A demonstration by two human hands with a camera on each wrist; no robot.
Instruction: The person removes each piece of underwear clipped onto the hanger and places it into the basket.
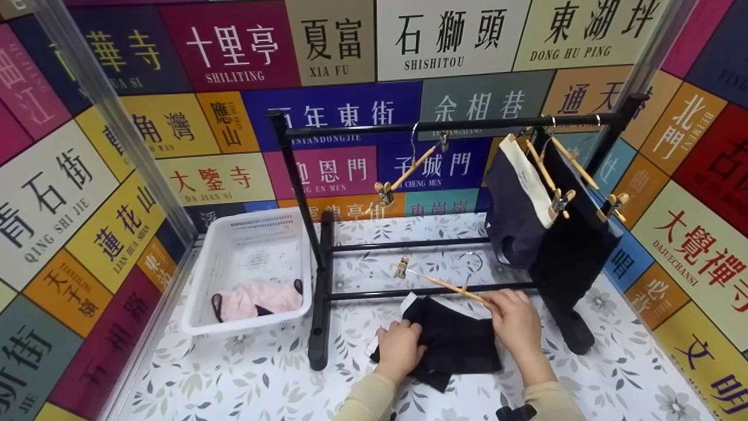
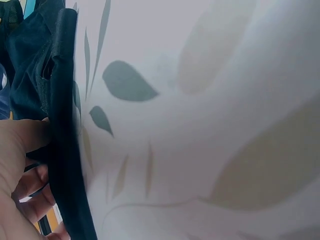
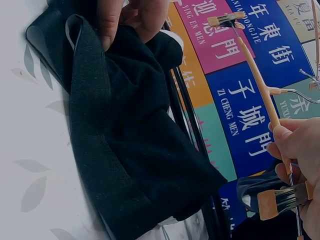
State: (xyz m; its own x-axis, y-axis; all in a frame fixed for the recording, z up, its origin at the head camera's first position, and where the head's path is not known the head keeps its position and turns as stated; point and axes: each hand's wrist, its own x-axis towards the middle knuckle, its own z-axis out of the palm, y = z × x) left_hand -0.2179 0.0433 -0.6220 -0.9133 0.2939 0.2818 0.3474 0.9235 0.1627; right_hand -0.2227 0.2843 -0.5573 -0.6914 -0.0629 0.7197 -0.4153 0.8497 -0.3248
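Observation:
A black piece of clothing [image 1: 461, 345] with a wide band along one edge [image 3: 95, 105] lies partly raised off the patterned surface; its exact kind I cannot tell. My left hand [image 1: 400, 348] pinches it near its left side, thumb and fingers on the cloth in the left wrist view. My right hand [image 1: 517, 321] holds a wooden clip hanger [image 1: 447, 285] near its right end, just above the cloth. The hanger's metal hook points up and away. One clip [image 3: 226, 20] sits at its far end, the other [image 3: 285, 200] beside my right fingers. Neither clip grips the cloth.
A black rack [image 1: 456, 124] stands behind, an unloaded clip hanger [image 1: 412, 169] on its bar. Dark clothes [image 1: 517, 204] hang at its right end. Left of it, a white basket [image 1: 193, 298] holds a pink garment [image 1: 260, 298] with dark trim. Sign-covered walls enclose the surface.

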